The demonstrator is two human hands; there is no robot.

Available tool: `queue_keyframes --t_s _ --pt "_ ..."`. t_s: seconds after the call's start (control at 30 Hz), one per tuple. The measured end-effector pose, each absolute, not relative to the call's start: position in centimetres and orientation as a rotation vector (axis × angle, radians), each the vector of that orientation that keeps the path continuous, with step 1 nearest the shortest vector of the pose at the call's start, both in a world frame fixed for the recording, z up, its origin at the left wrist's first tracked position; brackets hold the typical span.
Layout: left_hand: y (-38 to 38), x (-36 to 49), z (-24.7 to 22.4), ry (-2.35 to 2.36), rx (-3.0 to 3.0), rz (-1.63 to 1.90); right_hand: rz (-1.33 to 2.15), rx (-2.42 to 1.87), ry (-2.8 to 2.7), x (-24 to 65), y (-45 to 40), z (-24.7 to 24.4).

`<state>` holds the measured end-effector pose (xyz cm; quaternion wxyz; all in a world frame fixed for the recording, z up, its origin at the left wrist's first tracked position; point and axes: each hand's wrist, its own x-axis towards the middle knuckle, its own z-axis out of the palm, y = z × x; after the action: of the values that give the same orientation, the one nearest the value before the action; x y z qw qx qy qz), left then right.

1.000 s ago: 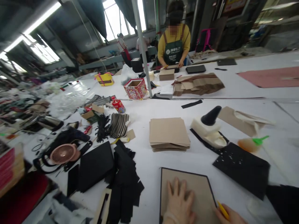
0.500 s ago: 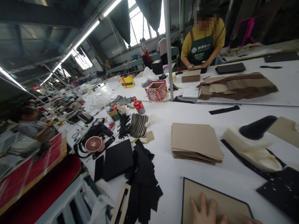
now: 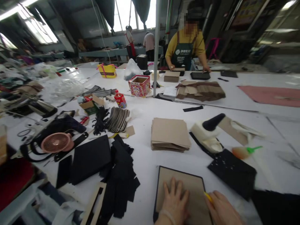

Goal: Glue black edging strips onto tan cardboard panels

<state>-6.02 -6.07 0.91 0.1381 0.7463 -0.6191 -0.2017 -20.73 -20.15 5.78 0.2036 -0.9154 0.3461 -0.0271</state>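
My left hand lies flat, fingers spread, on a tan board with a dark border. At the board's right edge my right hand is closed round a slim yellow tool; most of it is hidden in the fingers, so its kind does not show. Beyond the board stands a stack of tan boards. To the right lie a black sheet with white specks and a cream block with a dark top.
Black strips, a black panel and a pink fan lie to the left. A red bottle and a red box stand farther back, near a metal pole. A co-worker in a green apron works across the table.
My view has swung to the right, so the scene sits farther left. My right hand, barely visible at the lower edge before, now shows with the yellow tool. My left hand stays on the board.
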Motion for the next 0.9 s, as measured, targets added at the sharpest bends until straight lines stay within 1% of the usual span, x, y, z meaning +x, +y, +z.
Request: queue_keyframes --t_s 0.07,0.13,0.23,0.37,0.47,0.57,0.67,0.9 --pt "-6.1 -6.1 0.8 -1.767 2.161 -0.582 -0.123 -2.579 1.037 -20.5 -21.4 9.7" --pt "-6.1 -6.1 0.4 -1.760 2.169 -0.564 -0.177 -2.449 1.161 -20.2 -22.5 12.7" --pt "-5.7 -6.2 -0.4 -1.764 2.160 -0.480 -0.229 -2.228 1.293 -18.9 -22.8 14.3" --pt "-4.9 -6.6 -1.5 -1.788 2.143 -0.255 -0.390 -1.702 1.179 -14.8 -20.1 12.7" --pt "-4.7 -7.0 -1.8 -1.824 2.152 -0.059 -0.388 -1.522 1.085 -11.5 -17.5 10.9" --pt "-4.6 -7.5 -1.9 -1.854 2.155 0.126 -0.371 -1.579 1.054 -9.4 -15.8 9.5" --pt "-4.6 -7.7 -2.1 -1.864 2.135 0.219 -0.397 -1.712 1.062 -9.1 -15.6 8.5" --pt "-4.6 -7.9 -2.0 -1.810 2.185 0.066 -0.385 -1.751 1.062 -10.8 -16.8 7.4"
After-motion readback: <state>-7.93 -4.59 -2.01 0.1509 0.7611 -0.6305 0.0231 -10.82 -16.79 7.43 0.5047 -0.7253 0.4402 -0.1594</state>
